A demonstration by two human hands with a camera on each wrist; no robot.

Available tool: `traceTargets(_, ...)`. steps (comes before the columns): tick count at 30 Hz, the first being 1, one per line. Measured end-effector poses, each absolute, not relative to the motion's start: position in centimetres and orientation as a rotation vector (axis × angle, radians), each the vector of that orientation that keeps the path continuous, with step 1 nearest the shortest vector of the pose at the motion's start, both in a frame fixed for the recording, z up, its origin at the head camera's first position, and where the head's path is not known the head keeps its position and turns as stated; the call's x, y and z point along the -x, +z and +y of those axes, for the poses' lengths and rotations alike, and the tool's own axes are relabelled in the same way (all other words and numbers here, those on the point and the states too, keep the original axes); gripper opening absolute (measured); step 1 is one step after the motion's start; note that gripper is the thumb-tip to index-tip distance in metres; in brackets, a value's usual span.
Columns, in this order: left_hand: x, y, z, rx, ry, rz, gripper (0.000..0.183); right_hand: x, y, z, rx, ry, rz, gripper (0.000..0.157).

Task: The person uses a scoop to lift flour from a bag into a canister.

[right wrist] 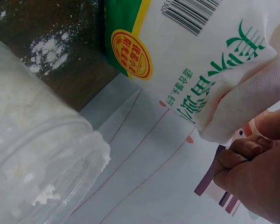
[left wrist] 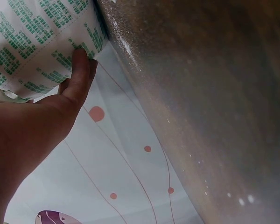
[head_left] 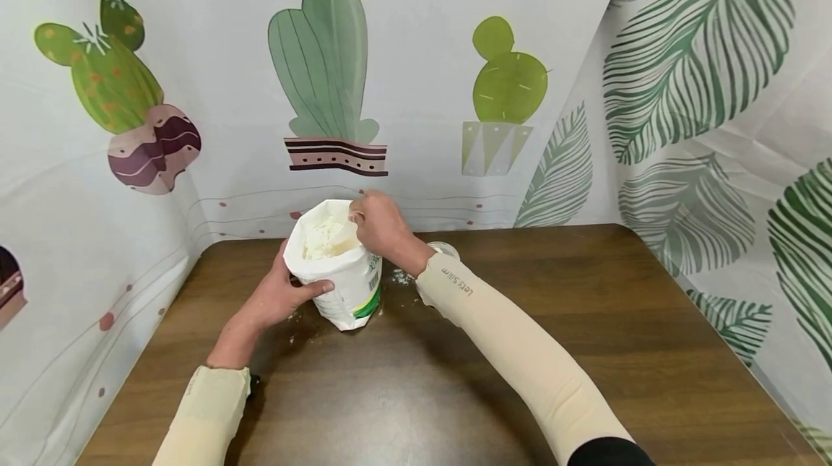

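Note:
A white flour bag (head_left: 341, 292) with green print stands open-topped and tilted near the back of the table, with pale flour (head_left: 321, 235) inside. My left hand (head_left: 276, 296) grips its left side, thumb across the front; in the left wrist view, fingers (left wrist: 79, 77) lie against its printed wall. My right hand (head_left: 380, 224) is at the right edge of the bag's opening, fingers curled. In the right wrist view, the right hand (right wrist: 252, 172) is just beyond the bag's top edge, fingers bunched. What it holds is hidden.
Behind my right wrist stands a clear plastic jar (head_left: 445, 249), mostly covered by the arm; up close, white powder clings inside the jar (right wrist: 51, 154). Spilled flour (head_left: 401, 277) lies on the brown table (head_left: 403, 394). A printed cloth (head_left: 416, 90) hangs along the back edge.

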State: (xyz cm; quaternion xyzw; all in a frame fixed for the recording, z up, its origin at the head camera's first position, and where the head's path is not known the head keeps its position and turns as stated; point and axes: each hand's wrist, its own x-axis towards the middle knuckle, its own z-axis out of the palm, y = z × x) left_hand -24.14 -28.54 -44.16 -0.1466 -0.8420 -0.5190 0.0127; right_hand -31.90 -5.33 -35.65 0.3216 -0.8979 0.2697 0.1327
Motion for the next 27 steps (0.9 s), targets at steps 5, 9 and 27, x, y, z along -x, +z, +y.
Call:
traceTargets(5, 24.2, -44.1, -28.5, 0.468, -1.637, -2.614, 0.109, 31.7, -35.6, -5.0, -0.896, 0.798, -2.621, 0.035)
traceTargets(9, 24.2, -44.1, -28.4, 0.464, -1.628, -2.626, 0.110, 31.6, -35.7, -4.6, -0.868, 0.843, -2.622, 0.019)
traceTargets(27, 24.3, -44.2, -28.6, 0.477, -1.621, -2.615, 0.109, 31.1, -35.1, -3.0, -0.741, 1.126, -2.595, 0.022)
